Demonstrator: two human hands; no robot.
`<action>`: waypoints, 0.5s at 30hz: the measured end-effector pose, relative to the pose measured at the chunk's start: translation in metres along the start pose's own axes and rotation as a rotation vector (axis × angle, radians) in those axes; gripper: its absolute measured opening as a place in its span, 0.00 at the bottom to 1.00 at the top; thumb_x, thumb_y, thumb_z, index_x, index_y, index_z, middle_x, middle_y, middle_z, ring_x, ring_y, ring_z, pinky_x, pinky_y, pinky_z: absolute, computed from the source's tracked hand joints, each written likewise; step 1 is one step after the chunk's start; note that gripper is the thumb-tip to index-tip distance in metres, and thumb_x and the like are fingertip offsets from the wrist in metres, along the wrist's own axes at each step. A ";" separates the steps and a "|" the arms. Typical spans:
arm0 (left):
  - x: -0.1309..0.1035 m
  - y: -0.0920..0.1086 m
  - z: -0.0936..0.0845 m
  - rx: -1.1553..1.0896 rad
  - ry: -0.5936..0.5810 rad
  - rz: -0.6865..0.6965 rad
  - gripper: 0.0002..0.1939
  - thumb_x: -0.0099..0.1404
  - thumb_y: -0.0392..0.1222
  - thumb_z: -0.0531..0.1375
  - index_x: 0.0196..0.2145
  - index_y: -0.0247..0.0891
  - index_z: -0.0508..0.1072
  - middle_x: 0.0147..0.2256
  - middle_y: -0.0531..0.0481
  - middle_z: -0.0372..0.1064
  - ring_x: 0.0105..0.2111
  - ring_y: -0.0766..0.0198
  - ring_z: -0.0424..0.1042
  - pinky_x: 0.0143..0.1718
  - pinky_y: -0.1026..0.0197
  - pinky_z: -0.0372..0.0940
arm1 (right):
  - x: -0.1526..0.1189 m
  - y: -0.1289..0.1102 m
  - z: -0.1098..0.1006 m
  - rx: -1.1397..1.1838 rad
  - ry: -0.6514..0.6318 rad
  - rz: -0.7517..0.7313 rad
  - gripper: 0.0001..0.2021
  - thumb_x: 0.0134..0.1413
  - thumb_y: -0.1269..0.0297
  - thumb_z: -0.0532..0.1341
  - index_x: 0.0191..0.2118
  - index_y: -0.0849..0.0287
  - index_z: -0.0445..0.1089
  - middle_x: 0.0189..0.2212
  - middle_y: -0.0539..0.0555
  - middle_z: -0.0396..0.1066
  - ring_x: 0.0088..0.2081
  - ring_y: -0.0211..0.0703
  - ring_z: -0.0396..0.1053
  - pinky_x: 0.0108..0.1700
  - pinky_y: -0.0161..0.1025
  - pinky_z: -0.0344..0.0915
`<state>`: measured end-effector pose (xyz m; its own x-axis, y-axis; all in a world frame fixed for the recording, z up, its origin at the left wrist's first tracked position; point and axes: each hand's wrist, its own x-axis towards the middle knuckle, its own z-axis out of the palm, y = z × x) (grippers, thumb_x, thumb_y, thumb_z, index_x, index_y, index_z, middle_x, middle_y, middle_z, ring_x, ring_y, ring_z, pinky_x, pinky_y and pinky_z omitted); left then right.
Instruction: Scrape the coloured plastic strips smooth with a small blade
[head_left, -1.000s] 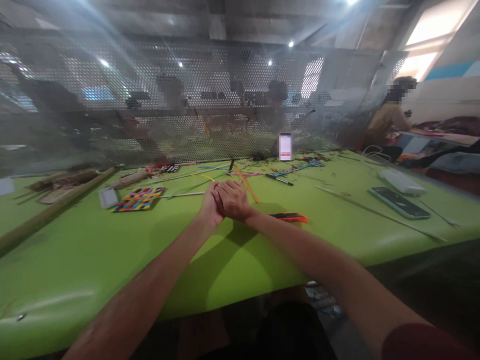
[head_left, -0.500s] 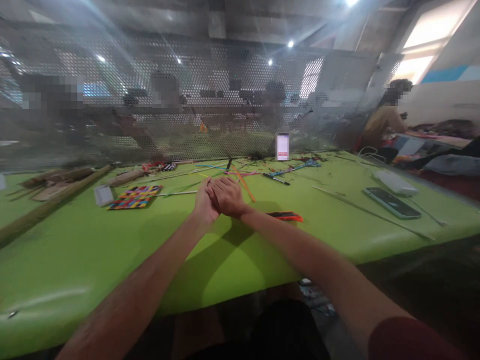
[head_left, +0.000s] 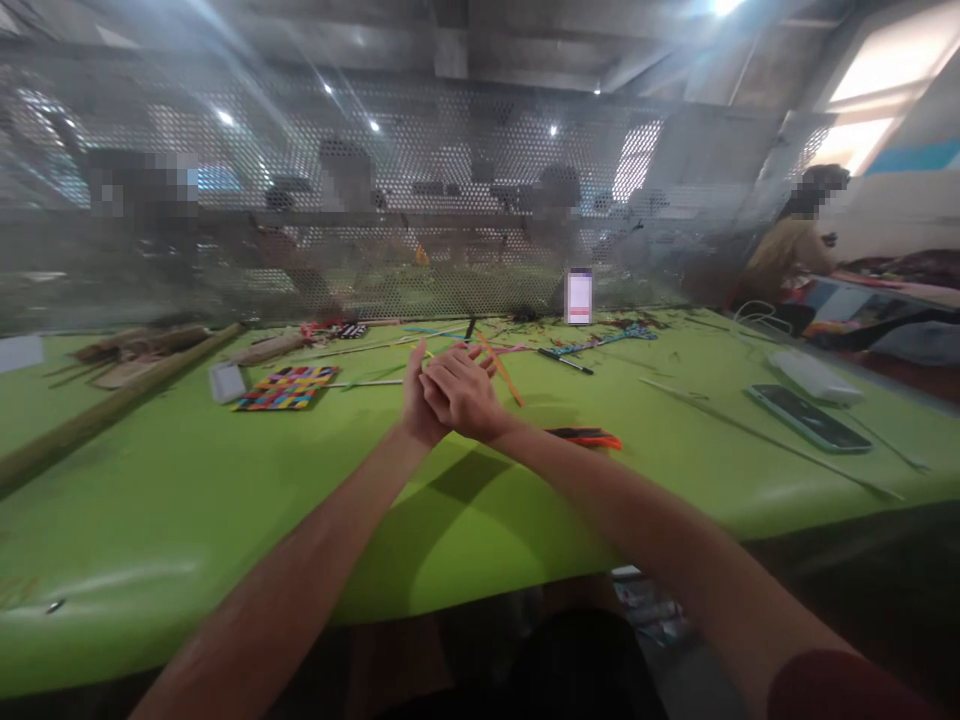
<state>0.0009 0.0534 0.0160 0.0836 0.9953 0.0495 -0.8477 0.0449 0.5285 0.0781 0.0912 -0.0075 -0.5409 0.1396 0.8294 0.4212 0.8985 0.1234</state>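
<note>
My two hands meet above the green table (head_left: 262, 520), raised a little in front of me. My left hand (head_left: 420, 405) lies behind, its thumb stretched up and its fingertips spread out past the far side of the other hand. Against its palm presses my right hand (head_left: 465, 390), with fingers bent and knuckles toward me. Whether anything is inside the bent fingers is hidden. An orange strip (head_left: 504, 375) lies just beyond the hands. Nearer my right forearm is a red and black tool (head_left: 589, 438), partly covered by the arm.
A multicoloured woven square (head_left: 289, 388) and a small white box (head_left: 226, 383) lie left, near a long pole (head_left: 112, 410). A pen (head_left: 566, 362), an upright lit phone (head_left: 579, 297) and a flat phone (head_left: 810, 418) lie right. A perforated screen (head_left: 450, 230) stands behind; people sit beyond.
The clasp of my hands has loosened: the left thumb and fingertips now stick out around the right hand. The view has turned slightly left, so everything sits further right.
</note>
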 end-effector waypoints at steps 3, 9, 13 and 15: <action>-0.003 -0.003 0.002 -0.006 0.004 0.005 0.12 0.67 0.47 0.56 0.36 0.39 0.76 0.37 0.44 0.79 0.45 0.51 0.79 0.51 0.48 0.72 | 0.000 -0.003 0.000 -0.026 -0.001 0.001 0.16 0.70 0.66 0.50 0.31 0.59 0.69 0.31 0.56 0.71 0.37 0.44 0.66 0.47 0.42 0.63; -0.004 -0.011 0.000 0.020 -0.033 0.007 0.11 0.62 0.39 0.55 0.37 0.37 0.76 0.38 0.42 0.79 0.50 0.49 0.77 0.55 0.48 0.70 | 0.004 -0.006 -0.007 -0.118 0.025 0.020 0.18 0.70 0.66 0.49 0.31 0.61 0.71 0.29 0.58 0.71 0.33 0.46 0.66 0.37 0.45 0.60; -0.005 -0.015 -0.001 -0.020 -0.049 -0.033 0.13 0.63 0.47 0.57 0.38 0.36 0.76 0.42 0.38 0.78 0.54 0.44 0.74 0.57 0.42 0.67 | 0.003 0.000 0.001 -0.027 -0.032 0.095 0.18 0.70 0.64 0.50 0.31 0.62 0.71 0.28 0.59 0.70 0.31 0.46 0.65 0.35 0.45 0.57; -0.006 -0.016 -0.001 -0.033 -0.050 -0.057 0.17 0.64 0.53 0.58 0.39 0.36 0.76 0.43 0.36 0.78 0.55 0.42 0.73 0.58 0.40 0.67 | 0.001 0.003 0.014 0.109 -0.009 0.175 0.18 0.69 0.63 0.50 0.32 0.61 0.72 0.27 0.59 0.68 0.31 0.47 0.63 0.35 0.45 0.56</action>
<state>0.0131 0.0469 0.0061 0.1580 0.9854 0.0628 -0.8574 0.1054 0.5037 0.0685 0.0995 -0.0141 -0.4731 0.3005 0.8282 0.4277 0.9002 -0.0823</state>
